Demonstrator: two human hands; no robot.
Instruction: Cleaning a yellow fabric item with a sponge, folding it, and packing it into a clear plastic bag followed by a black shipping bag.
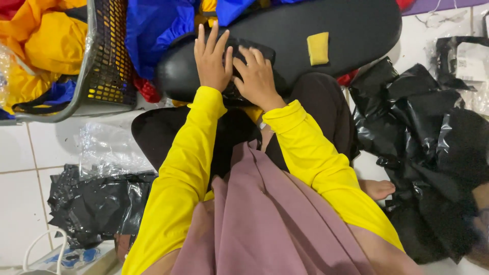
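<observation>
A crumpled black plastic mailing bag point(97, 203) lies on the white tiled floor at the lower left, beside the person's left sleeve. Just above it, touching its upper edge, sits a crinkled clear plastic wrapper point(109, 150), glossy and see-through. On the right side of the floor a large heap of black plastic mailing bags point(433, 153) spreads from the black padded board down toward the lower right corner. At the upper right edge, a black plastic parcel point(461, 61) carries a white rectangular shipping label point(471, 62); its print is too small to tell.
</observation>
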